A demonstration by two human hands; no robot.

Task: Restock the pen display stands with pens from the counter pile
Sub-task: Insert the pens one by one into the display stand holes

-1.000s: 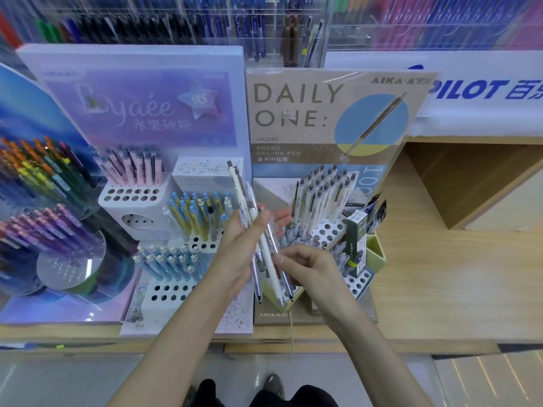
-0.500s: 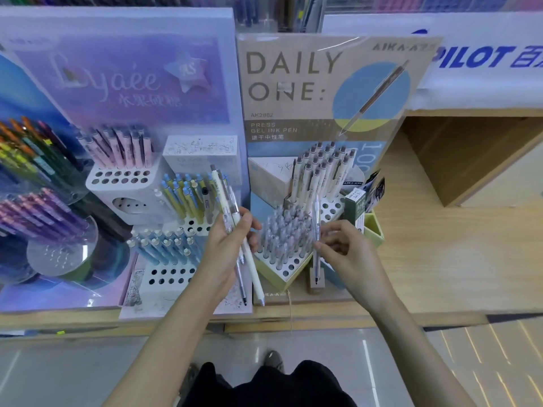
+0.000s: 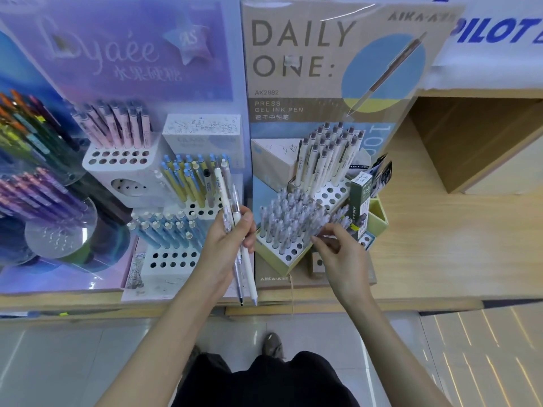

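My left hand (image 3: 223, 248) grips a small bundle of pens (image 3: 248, 274), white and clear ones, tips pointing down, in front of the gap between the two stands. The "Daily One" stand (image 3: 291, 255) has a front tier crowded with clear grey pens (image 3: 289, 218) and a back tier of cream pens (image 3: 326, 154). My right hand (image 3: 340, 254) reaches to the right edge of the front tier. Its thumb and fingers pinch a clear grey pen (image 3: 333, 220) standing there among the others.
The purple stand to the left holds pink pens (image 3: 117, 124), yellow-blue pens (image 3: 188, 180) and light blue pens (image 3: 164, 230), with bare holes (image 3: 173, 259) in front. A clear carousel of coloured pens (image 3: 35, 195) stands far left. A green box (image 3: 360, 207) sits right of the rack on the wooden counter (image 3: 440, 245).
My right hand took a clear pen from the bundle in my left hand and carried it right to the front tier. My left hand stayed with the rest.
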